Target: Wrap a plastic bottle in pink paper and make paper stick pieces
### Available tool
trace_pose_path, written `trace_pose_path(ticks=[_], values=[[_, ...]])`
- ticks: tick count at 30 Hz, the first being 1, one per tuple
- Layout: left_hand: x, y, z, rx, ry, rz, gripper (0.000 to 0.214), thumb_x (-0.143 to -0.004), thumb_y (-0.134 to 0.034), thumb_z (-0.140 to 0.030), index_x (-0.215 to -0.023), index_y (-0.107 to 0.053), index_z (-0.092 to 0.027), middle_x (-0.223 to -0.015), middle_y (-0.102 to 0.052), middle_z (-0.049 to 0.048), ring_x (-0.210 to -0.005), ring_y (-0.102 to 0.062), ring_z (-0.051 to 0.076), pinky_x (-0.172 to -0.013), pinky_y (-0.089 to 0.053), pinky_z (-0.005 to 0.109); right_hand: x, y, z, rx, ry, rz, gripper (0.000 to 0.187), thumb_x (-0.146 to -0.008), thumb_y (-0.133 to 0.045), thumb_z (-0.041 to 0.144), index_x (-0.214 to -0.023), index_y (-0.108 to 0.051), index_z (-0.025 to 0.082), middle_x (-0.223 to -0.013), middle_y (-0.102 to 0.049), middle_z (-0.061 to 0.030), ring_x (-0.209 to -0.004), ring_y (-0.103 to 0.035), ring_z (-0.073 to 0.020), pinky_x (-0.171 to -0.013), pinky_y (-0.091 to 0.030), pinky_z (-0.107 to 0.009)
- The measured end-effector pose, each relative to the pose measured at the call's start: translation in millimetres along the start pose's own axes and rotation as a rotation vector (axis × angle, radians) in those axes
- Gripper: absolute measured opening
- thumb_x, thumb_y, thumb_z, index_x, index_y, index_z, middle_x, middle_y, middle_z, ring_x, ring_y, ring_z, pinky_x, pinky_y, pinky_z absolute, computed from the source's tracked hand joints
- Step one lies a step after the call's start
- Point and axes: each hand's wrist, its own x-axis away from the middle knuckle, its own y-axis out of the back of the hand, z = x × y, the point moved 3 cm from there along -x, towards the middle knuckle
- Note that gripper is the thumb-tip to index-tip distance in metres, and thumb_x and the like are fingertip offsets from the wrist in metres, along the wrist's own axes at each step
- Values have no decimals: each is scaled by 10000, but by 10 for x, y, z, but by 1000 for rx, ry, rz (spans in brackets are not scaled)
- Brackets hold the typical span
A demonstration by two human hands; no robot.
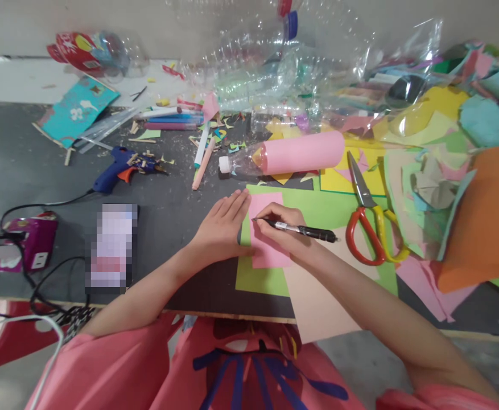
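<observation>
A black pen [306, 230] is gripped in my right hand [285, 228], its tip at the upper left part of a pink paper strip [270, 250]. My left hand [223, 228] lies flat with fingers stretched out, its fingertips and thumb at the strip's left edge. Under the strip is a green sheet [258, 285], and a pale peach sheet [317, 307] lies beneath my right forearm. Just beyond my hands a plastic bottle wrapped in pink paper [302, 154] rests on its side, white cap to the left. Scissors with red and yellow handles [366, 216] lie right of my right hand.
A blue glue gun [115, 171], a phone [110, 247] and a purple box [40, 242] with cables occupy the left. Clear bottles [249, 68], markers [172, 119] and paper scraps crowd the back. Crumpled paper [432, 182] and an orange sheet [483, 210] are at right.
</observation>
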Motion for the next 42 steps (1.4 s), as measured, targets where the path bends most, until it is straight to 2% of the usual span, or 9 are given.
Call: trace_pose_path(ticks=[6,12,18,25,31,37,42], values=[[1,6,-12,4,6,30,1127,-708,-621,-732,-1493,-260,-9,-1564,-281,230,-1477,-238,354,-1199,-225,472,2,-11,19,41,-3,62,53,-714,-584,187,-677,-620,200,-633,-649,22,-582,-580,-121,-579,-426,-233],[-2,16,-13,7,2,42,1115,-707,-630,-722,-1496,-258,-26,-1572,-267,220,-1484,-225,342,-1204,-209,451,9,-24,-16,72,62,78,45,-741,-606,180,-713,-636,199,-670,-668,23,-606,-591,-118,-599,-432,-228],[-6,16,-2,40,5,39,1084,-729,-609,-708,-1512,-231,-61,-1586,-242,206,-1489,-217,332,-1203,-199,455,1,15,29,51,90,-21,84,-755,-576,182,-683,-615,196,-657,-652,17,-597,-570,-116,-592,-418,-234],[-30,10,8,56,44,93,1131,-729,-537,-776,-1521,-190,-46,-1603,-197,198,-1503,-167,321,-1217,-152,444,-1,1,30,60,53,78,64,-743,-596,180,-695,-635,196,-657,-666,14,-604,-587,-126,-599,-427,-241],[-31,-8,21,59,40,86,1153,-716,-535,-792,-1533,-157,-73,-1613,-177,179,-1509,-148,309,-1221,-131,433,-21,52,43,14,80,-31,76,-749,-584,203,-678,-611,195,-664,-651,8,-613,-578,-127,-609,-431,-248],[-30,-14,27,60,28,77,1161,-716,-511,-810,-1534,-149,-70,-1612,-166,184,-1511,-141,303,-1222,-118,432,-12,16,59,65,82,100,70,-755,-585,203,-696,-622,199,-682,-665,4,-628,-593,-132,-617,-429,-252],[-35,-3,22,47,35,96,1170,-720,-515,-806,-1532,-148,-50,-1611,-152,196,-1510,-139,311,-1224,-112,428,-22,47,39,44,103,-14,107,-775,-571,215,-673,-595,200,-663,-636,13,-620,-569,-129,-628,-431,-259]])
